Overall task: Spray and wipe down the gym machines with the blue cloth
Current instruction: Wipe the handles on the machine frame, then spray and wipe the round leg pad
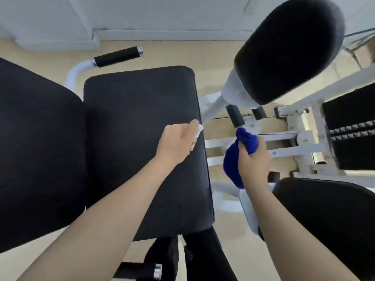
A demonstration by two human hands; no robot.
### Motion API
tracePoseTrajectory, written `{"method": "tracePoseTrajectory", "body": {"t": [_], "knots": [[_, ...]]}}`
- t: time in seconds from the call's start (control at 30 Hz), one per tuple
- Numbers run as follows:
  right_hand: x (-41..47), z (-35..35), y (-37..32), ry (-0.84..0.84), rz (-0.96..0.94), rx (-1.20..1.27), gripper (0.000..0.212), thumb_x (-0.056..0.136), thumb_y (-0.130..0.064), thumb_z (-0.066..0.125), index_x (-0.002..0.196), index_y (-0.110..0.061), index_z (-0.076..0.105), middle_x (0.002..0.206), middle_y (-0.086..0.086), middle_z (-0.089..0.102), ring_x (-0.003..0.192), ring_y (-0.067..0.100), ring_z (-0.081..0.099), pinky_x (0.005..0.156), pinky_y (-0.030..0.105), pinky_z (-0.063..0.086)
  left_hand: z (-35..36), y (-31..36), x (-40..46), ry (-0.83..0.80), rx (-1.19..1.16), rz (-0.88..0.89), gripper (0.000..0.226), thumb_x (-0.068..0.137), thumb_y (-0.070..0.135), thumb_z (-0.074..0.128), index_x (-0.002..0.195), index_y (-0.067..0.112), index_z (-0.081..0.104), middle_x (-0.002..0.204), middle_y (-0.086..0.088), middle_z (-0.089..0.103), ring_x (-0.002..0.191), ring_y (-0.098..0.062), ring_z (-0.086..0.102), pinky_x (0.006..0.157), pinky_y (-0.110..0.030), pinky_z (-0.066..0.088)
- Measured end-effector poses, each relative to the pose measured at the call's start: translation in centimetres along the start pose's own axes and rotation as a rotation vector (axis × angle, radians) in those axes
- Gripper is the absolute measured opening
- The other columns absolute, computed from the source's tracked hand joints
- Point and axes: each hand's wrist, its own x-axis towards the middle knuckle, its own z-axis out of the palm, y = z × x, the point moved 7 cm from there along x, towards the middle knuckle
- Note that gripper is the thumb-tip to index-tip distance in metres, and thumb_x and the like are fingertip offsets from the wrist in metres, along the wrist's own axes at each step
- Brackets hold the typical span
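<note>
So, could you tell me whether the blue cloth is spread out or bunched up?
Bunched up: the right hand grips the blue cloth as a wad.

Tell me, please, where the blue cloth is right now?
In the head view, right of centre: the blue cloth is bunched in the right hand, beside the seat pad's right edge.

At your twelve o'clock: a white wall (162,11) with a white baseboard (162,34) along its foot, evenly and softly lit. At your eleven o'clock: a white boxed corner (50,21) stepping out from that wall. At one o'clock, high on the wall: a pale plate (250,7), too blurred for you to identify. Beneath everything, showing at twelve, three and six o'clock: a light tan floor (172,53), smooth and matte. At two o'clock, far edge: dark cables (361,37) trailing over the floor.
</note>
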Motion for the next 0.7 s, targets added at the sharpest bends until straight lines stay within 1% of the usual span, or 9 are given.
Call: {"method": "tracePoseTrajectory", "body": {"t": [0.1,0.17,0.23,0.33,0.43,0.5,0.57,0.63,0.7], "knots": [[-3.6,-4.0,7.6,0.055,0.138,-0.209,0.008,0.089,-0.025,0.056,0.090,-0.019,0.050,0.068,-0.001,0.055,0.071,0.028,0.058,0.061,0.032,0.043,3.9,0.6,-1.8,-0.111,0.083,0.047,0.050,0.083,0.046,0.041,0.042,0.017,0.035,0.047,-0.004,0.045,0.048,-0.019,0.042,0.060,-0.034,0.042],[-5.0,-6.3,10.5,0.061,0.165,-0.298,0.011,0.088,-0.026,0.057,0.093,-0.019,0.051,0.072,0.003,0.059,0.069,0.028,0.059,0.064,0.036,0.049,7.0,0.6,-2.8,-0.184,0.121,0.056,0.055,0.092,0.040,0.044,0.046,0.010,0.040,0.047,-0.006,0.047,0.047,-0.018,0.042,0.062,-0.035,0.043],[-5.8,-7.5,11.9,0.045,0.141,-0.307,0.017,0.087,-0.027,0.058,0.098,-0.016,0.052,0.074,0.002,0.060,0.068,0.025,0.057,0.065,0.036,0.048,10.2,0.3,-3.8,-0.263,0.129,0.048,0.055,0.092,0.041,0.046,0.046,0.012,0.040,0.046,-0.004,0.045,0.046,-0.017,0.041,0.060,-0.034,0.041],[-6.4,-7.7,12.3,-0.073,-0.021,-0.413,0.016,0.088,-0.029,0.058,0.099,-0.019,0.052,0.073,-0.004,0.056,0.064,0.020,0.051,0.060,0.030,0.039,15.1,-0.2,-5.4,-0.372,0.089,0.018,0.054,0.089,0.047,0.047,0.045,0.017,0.039,0.047,-0.002,0.044,0.045,-0.016,0.039,0.058,-0.032,0.038],[-6.4,-7.4,12.9,-0.210,-0.197,-0.540,0.018,0.087,-0.031,0.060,0.099,-0.020,0.052,0.077,-0.006,0.058,0.064,0.018,0.055,0.058,0.026,0.035,18.3,-0.5,-7.1,-0.423,0.107,0.025,0.055,0.082,0.055,0.043,0.046,0.013,0.042,0.046,-0.003,0.045,0.046,-0.017,0.041,0.058,-0.031,0.040],[-6.0,-7.2,13.5,-0.269,-0.385,-0.643,0.022,0.081,-0.029,0.067,0.093,-0.014,0.057,0.073,0.000,0.061,0.060,0.023,0.059,0.053,0.024,0.031,19.7,-0.8,-7.8,-0.434,0.161,0.034,0.055,0.087,0.049,0.043,0.049,0.010,0.044,0.045,-0.001,0.046,0.046,-0.015,0.043,0.060,-0.029,0.041],[-5.7,-7.1,13.9,-0.270,-0.538,-0.696,0.026,0.068,-0.026,0.077,0.080,-0.011,0.060,0.061,0.001,0.059,0.046,0.024,0.055,0.048,0.022,0.026,20.4,-0.8,-8.0,-0.432,0.169,0.037,0.054,0.086,0.048,0.043,0.052,0.007,0.046,0.043,0.002,0.046,0.045,-0.014,0.044,0.059,-0.028,0.042],[-5.7,-7.5,15.0,-0.242,-0.550,-0.659,0.026,0.064,-0.027,0.079,0.076,-0.012,0.061,0.058,0.000,0.059,0.042,0.024,0.052,0.045,0.020,0.029,21.3,-0.8,-8.1,-0.419,0.180,0.057,0.054,0.088,0.046,0.043,0.053,0.005,0.048,0.043,0.002,0.046,0.044,-0.012,0.043,0.058,-0.028,0.041],[-6.0,-9.6,16.6,-0.102,-0.434,-0.552,0.026,0.067,-0.032,0.070,0.081,-0.011,0.062,0.061,0.001,0.061,0.045,0.026,0.055,0.045,0.021,0.035,22.3,-1.1,-8.5,-0.408,0.189,0.074,0.054,0.093,0.042,0.044,0.051,0.007,0.045,0.046,-0.002,0.046,0.046,-0.014,0.043,0.060,-0.030,0.041]]}}
